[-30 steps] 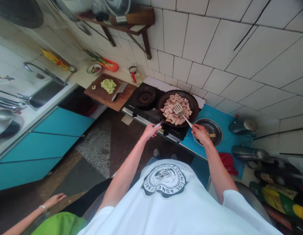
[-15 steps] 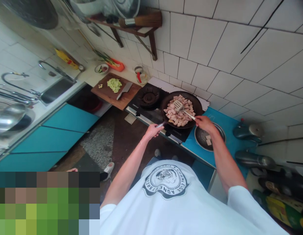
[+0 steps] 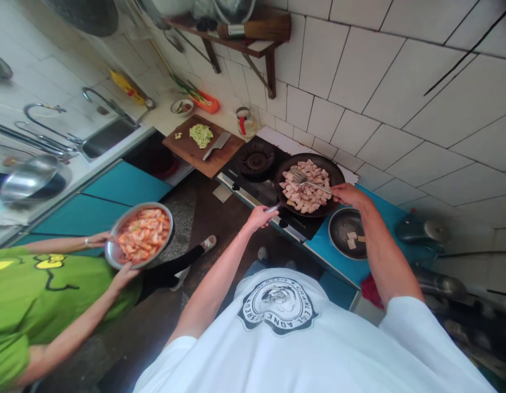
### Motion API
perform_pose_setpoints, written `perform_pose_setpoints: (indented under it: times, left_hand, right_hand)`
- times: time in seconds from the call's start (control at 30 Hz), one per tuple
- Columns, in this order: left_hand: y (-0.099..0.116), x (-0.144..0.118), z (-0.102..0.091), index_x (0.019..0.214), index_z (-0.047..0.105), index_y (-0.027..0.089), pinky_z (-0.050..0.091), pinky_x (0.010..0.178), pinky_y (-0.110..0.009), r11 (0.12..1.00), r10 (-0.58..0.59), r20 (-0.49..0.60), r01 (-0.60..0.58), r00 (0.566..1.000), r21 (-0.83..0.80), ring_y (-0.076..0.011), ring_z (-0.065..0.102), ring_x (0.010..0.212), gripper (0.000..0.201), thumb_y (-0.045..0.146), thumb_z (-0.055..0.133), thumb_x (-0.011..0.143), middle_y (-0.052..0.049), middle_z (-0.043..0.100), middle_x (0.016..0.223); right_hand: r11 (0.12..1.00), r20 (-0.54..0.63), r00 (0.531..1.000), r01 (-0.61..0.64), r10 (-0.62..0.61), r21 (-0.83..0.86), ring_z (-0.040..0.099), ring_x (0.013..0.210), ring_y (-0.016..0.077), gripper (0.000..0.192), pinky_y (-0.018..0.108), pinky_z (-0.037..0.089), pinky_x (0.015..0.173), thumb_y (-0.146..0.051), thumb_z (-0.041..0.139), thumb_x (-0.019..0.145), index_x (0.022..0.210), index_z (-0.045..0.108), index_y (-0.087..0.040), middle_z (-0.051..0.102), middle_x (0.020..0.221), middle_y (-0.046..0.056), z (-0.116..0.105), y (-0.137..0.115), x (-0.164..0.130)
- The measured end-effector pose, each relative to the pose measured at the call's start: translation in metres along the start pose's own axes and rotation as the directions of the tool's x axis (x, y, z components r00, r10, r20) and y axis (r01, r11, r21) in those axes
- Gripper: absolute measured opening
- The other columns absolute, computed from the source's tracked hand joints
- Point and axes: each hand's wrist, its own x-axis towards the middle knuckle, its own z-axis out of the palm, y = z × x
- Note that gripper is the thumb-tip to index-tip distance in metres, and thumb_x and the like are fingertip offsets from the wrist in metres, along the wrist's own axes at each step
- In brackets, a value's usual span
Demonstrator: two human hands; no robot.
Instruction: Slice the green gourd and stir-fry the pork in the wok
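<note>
My left hand point(image 3: 261, 217) is wrapped round the handle point(image 3: 273, 208) of a dark frying pan point(image 3: 337, 173) on the right side of the gas stove. Chunks of pale pink meat point(image 3: 308, 196) fill much of the pan. With fingers closed, my right hand point(image 3: 350, 195) grips a metal slotted spatula point(image 3: 314, 185) near the pan's right rim. The spatula's head is down among the meat and looks tilted on edge. Below my right forearm, a second dark pan point(image 3: 338, 240) sits on the blue counter with a few whitish pieces point(image 3: 351, 238) in it.
At left, a person in a green shirt point(image 3: 84, 289) holds a metal bowl point(image 3: 171, 215) of orange-red shrimp point(image 3: 144, 234). A cutting board point(image 3: 187, 155) bears chopped green vegetable point(image 3: 201, 135) and a cleaver point(image 3: 217, 146). The left burner point(image 3: 256, 159) is bare. A wooden shelf point(image 3: 256, 46) overhangs the counter.
The person in green has come into view at left with the bowl of shrimp. My spatula has tipped from flat to edge-on in the meat. The whole view has shifted slightly.
</note>
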Motion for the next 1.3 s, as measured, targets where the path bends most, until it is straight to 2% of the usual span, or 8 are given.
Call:
perform_pose_setpoints:
  times: [0.17, 0.3, 0.53, 0.73, 0.87, 1.13, 1.2, 1.3]
  left_hand:
    - [0.003, -0.001, 0.0, 0.093, 0.068, 0.016, 0.036, 0.043, -0.019, 1.0, -0.006, 0.011, 0.007, 1.0, -0.011, -0.0088, 0.055, 0.048, 0.031, 0.044, 0.081, 0.09, 0.001, 0.063, 0.068]
    - [0.0, 0.002, 0.0, 0.094, 0.068, 0.016, 0.036, 0.043, -0.018, 0.999, -0.013, 0.026, 0.014, 1.0, -0.036, -0.0084, 0.055, 0.049, 0.032, 0.044, 0.083, 0.089, 0.001, 0.063, 0.068]
    - [-0.002, 0.007, -0.004, 0.097, 0.069, 0.016, 0.039, 0.042, -0.019, 0.999, 0.026, 0.132, -0.019, 0.991, -0.051, -0.0093, 0.056, 0.049, 0.037, 0.05, 0.081, 0.089, 0.001, 0.065, 0.069]
    - [-0.019, 0.02, -0.026, 0.105, 0.074, 0.017, 0.045, 0.044, -0.02, 0.993, 0.09, 0.308, -0.06, 0.947, -0.104, -0.0131, 0.066, 0.057, 0.054, 0.069, 0.071, 0.091, -0.005, 0.075, 0.082]
    - [-0.053, 0.037, -0.085, 0.104, 0.075, 0.016, 0.047, 0.044, -0.021, 0.984, 0.098, 0.347, -0.04, 0.933, -0.171, -0.0154, 0.07, 0.062, 0.058, 0.072, 0.067, 0.093, -0.009, 0.078, 0.089]
    - [-0.133, 0.059, -0.254, 0.105, 0.072, 0.014, 0.044, 0.046, -0.017, 0.976, -0.024, 0.163, 0.058, 0.986, -0.209, -0.011, 0.065, 0.06, 0.038, 0.052, 0.071, 0.098, -0.005, 0.073, 0.085]
    - [-0.148, 0.066, -0.284, 0.104, 0.071, 0.014, 0.043, 0.046, -0.017, 0.971, -0.039, 0.105, 0.062, 0.994, -0.232, -0.0101, 0.065, 0.06, 0.035, 0.049, 0.07, 0.099, -0.004, 0.072, 0.084]
    - [-0.163, 0.079, -0.314, 0.106, 0.071, 0.015, 0.043, 0.047, -0.016, 0.961, -0.044, 0.061, 0.059, 0.997, -0.269, -0.0094, 0.065, 0.061, 0.031, 0.045, 0.071, 0.099, -0.004, 0.073, 0.086]
  right_hand:
    - [0.924, 0.069, 0.997, -0.064, 0.041, 0.376, 0.025, 0.039, 0.0047, 0.03, 0.021, 0.011, 0.04, -0.041, 0.08, 0.084, 0.103, 0.072, -0.019, 0.053, 0.058, -0.005, 0.021, 0.045, -0.031]
    - [0.891, 0.032, 0.999, -0.002, -0.014, 0.454, 0.025, 0.04, 0.0044, 0.04, 0.02, 0.012, 0.04, -0.047, 0.081, 0.081, 0.111, 0.071, -0.022, 0.053, 0.061, -0.006, 0.032, 0.052, -0.045]
    - [0.906, -0.078, 0.996, 0.061, -0.031, 0.418, 0.028, 0.04, 0.0049, 0.052, 0.02, 0.013, 0.04, -0.047, 0.082, 0.078, 0.12, 0.069, -0.02, 0.056, 0.062, -0.006, 0.042, 0.009, -0.06]
    - [0.925, -0.121, 0.992, 0.069, -0.025, 0.374, 0.028, 0.04, 0.0052, 0.053, 0.021, 0.012, 0.04, -0.047, 0.086, 0.073, 0.116, 0.072, -0.02, 0.055, 0.063, -0.004, 0.094, -0.055, -0.059]
    - [0.932, -0.065, 0.997, 0.053, -0.032, 0.36, 0.029, 0.041, 0.0065, 0.053, 0.021, 0.013, 0.037, -0.05, 0.088, 0.07, 0.112, 0.074, -0.022, 0.056, 0.063, -0.002, 0.154, -0.107, -0.032]
    - [0.914, 0.037, 0.998, 0.025, -0.044, 0.405, 0.029, 0.042, 0.0038, 0.052, 0.017, 0.013, 0.039, -0.043, 0.086, 0.074, 0.117, 0.07, -0.017, 0.055, 0.063, -0.004, 0.298, -0.214, 0.037]
    - [0.915, 0.015, 0.999, 0.038, -0.048, 0.402, 0.029, 0.042, 0.004, 0.054, 0.018, 0.013, 0.039, -0.043, 0.085, 0.075, 0.119, 0.069, -0.016, 0.056, 0.062, -0.004, 0.326, -0.23, 0.056]
    - [0.922, -0.01, 0.999, 0.05, -0.05, 0.384, 0.031, 0.042, 0.0047, 0.056, 0.018, 0.015, 0.039, -0.044, 0.084, 0.078, 0.123, 0.069, -0.015, 0.056, 0.062, -0.004, 0.357, -0.245, 0.079]
